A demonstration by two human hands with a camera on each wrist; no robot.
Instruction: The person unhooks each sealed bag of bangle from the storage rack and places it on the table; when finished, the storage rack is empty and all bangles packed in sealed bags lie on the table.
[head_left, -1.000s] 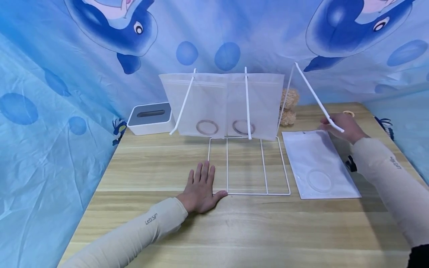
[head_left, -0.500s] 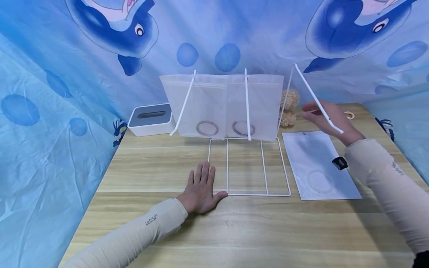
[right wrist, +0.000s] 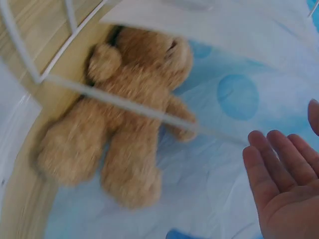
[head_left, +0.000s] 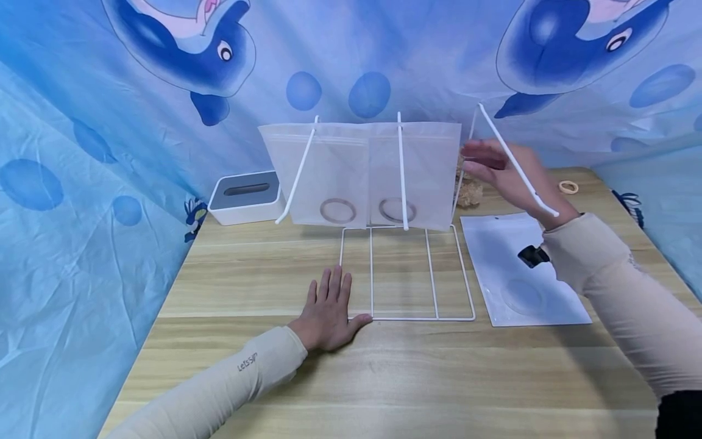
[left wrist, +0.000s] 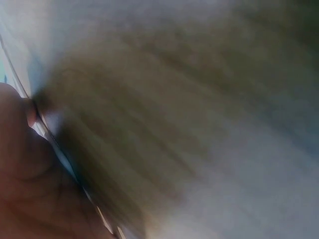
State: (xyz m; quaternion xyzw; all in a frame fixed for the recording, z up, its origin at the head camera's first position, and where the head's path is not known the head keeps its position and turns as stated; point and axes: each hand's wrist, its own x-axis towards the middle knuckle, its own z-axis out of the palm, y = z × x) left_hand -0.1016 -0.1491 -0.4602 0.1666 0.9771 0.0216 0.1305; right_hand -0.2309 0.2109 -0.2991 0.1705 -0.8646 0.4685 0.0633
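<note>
My left hand (head_left: pixel 329 314) lies flat, fingers spread, on the front left corner of a white wire rack's base (head_left: pixel 419 318). Two frosted zip bags (head_left: pixel 340 174), (head_left: pixel 430 171), each with a round ring shape near the bottom, hang side by side from the rack's prongs. Beyond the bare right prong (head_left: pixel 512 160), my right hand (head_left: pixel 504 174) is raised beside the rack, its fingers (right wrist: pixel 261 172) extended and holding nothing. A third white bag (head_left: pixel 490 268) lies flat under the right forearm. The left wrist view is too blurred for detail.
A brown teddy bear (right wrist: pixel 129 94) sits behind the rack, mostly hidden in the head view. At the back left stands a white tissue box (head_left: pixel 247 212) with a grey lid. A small wooden ring (head_left: pixel 568 187) lies back right. Blue dolphin curtains (head_left: pixel 334 55) surround the table.
My right hand has moved left and up from the table's back right, past the bare prong toward the hanging bags. The small wooden ring has come fully into view. The left hand stays put.
</note>
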